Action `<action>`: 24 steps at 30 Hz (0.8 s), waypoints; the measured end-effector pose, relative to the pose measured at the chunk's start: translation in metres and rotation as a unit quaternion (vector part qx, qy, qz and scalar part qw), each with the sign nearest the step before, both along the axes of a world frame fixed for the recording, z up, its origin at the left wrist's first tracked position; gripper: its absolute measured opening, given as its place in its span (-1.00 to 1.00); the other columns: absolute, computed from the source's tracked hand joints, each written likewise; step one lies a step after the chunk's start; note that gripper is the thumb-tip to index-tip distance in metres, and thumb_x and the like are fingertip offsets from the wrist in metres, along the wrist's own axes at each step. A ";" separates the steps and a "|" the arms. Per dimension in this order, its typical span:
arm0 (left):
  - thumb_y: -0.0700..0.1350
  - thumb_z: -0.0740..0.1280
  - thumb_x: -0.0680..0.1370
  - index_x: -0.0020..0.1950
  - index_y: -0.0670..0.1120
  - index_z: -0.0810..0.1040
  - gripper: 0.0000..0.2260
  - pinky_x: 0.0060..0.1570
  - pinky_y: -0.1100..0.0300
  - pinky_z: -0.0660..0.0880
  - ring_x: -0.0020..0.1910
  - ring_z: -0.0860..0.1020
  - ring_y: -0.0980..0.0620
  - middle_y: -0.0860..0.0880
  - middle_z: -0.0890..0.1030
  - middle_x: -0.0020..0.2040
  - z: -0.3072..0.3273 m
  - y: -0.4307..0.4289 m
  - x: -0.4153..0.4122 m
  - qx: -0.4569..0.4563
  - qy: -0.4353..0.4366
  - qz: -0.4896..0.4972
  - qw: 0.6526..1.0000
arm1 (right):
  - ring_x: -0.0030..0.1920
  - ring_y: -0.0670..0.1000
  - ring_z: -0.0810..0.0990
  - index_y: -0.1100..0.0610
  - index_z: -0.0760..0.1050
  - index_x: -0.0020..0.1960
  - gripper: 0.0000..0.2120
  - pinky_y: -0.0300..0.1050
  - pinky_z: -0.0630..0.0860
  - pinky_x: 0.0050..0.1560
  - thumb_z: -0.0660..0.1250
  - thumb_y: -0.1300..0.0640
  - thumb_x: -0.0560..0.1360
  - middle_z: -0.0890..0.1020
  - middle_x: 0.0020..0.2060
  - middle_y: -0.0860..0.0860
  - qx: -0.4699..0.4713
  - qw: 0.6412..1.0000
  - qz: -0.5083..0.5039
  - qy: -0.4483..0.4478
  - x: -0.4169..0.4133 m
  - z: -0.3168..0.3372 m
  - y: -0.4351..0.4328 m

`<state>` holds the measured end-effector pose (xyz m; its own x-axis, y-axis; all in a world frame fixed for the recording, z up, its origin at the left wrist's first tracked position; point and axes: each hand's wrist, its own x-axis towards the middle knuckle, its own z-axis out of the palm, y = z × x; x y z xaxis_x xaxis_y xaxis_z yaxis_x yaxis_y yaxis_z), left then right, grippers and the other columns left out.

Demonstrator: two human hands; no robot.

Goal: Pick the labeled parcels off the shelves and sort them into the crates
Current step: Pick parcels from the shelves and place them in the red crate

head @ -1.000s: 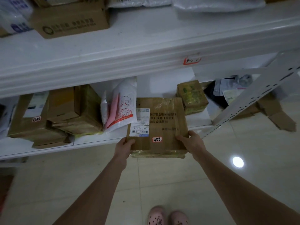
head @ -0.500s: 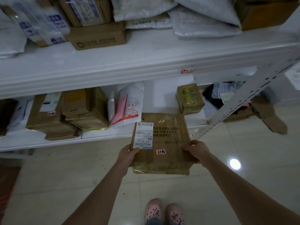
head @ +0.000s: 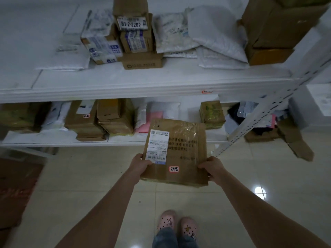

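Shelves (head: 143, 85), taped brown parcel (head: 186, 154) w/ label (head: 157, 147)

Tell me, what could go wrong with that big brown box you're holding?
The flat brown cardboard parcel is held only at its near corners by the left hand and right hand, so it might tip and drop. It could also bump the white slotted metal post beside it.

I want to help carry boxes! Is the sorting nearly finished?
Not nearly. Done: one flat brown parcel is off the lower shelf. In hand: the left hand and right hand grip its two sides. Left: it needs a crate, and none is in view; many parcels wait on the lower shelf and upper shelf, such as the small taped box.
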<state>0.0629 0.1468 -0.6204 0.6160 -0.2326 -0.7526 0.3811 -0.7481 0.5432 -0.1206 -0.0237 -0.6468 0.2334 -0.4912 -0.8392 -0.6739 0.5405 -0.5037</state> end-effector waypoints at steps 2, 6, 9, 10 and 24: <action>-0.29 0.34 0.49 0.36 -0.16 0.38 -0.56 0.10 0.00 0.48 0.11 0.49 -0.12 -0.18 0.52 0.25 0.011 0.007 0.003 -0.011 -0.017 0.010 1.000 | 0.03 0.17 0.56 0.25 0.43 0.12 -0.78 0.11 0.57 0.02 0.35 0.27 0.50 0.57 -0.03 0.14 -0.028 0.999 0.019 -0.016 0.009 0.015 0.001; -0.36 0.32 0.49 0.39 -0.12 0.35 -0.51 0.18 -0.02 0.47 0.20 0.48 -0.17 -0.18 0.51 0.26 0.034 0.029 0.011 -0.036 -0.036 0.043 0.998 | 0.03 0.17 0.57 0.24 0.46 0.11 -0.73 0.06 0.56 -0.03 0.42 0.14 0.48 0.59 0.00 0.15 -0.060 0.995 0.057 -0.055 0.031 0.041 0.007; -0.37 0.34 0.47 0.41 -0.12 0.32 -0.47 0.21 -0.08 0.46 0.21 0.48 -0.20 -0.20 0.51 0.27 0.051 0.056 0.019 -0.047 -0.037 0.082 0.995 | 0.05 0.16 0.57 0.21 0.48 0.09 -0.73 0.07 0.57 0.01 0.45 0.16 0.46 0.59 0.02 0.14 -0.072 0.991 0.099 -0.059 0.053 0.059 0.017; -0.37 0.34 0.48 0.42 -0.13 0.31 -0.46 0.21 -0.06 0.46 0.22 0.48 -0.20 -0.20 0.51 0.27 0.057 0.066 0.021 -0.049 -0.041 0.095 0.993 | 0.06 0.17 0.57 0.19 0.48 0.10 -0.73 0.09 0.58 0.03 0.45 0.17 0.45 0.59 0.03 0.13 -0.070 0.989 0.113 -0.062 0.061 0.065 0.022; -0.13 0.33 0.57 0.23 -0.20 0.43 -0.72 -0.01 0.03 0.50 -0.02 0.54 -0.10 -0.18 0.58 0.13 0.116 0.292 0.099 -0.089 -0.111 0.313 0.939 | 0.13 0.16 0.59 0.15 0.50 0.23 -0.64 0.17 0.53 0.18 0.45 0.25 0.45 0.62 0.14 0.10 -0.044 0.949 0.276 -0.143 0.222 0.132 0.213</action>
<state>0.1622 0.4386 -0.5042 0.8114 0.1184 -0.5724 0.5783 -0.3045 0.7568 0.1012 0.1892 -0.5148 0.6876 -0.2926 -0.6645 -0.6713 0.0923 -0.7354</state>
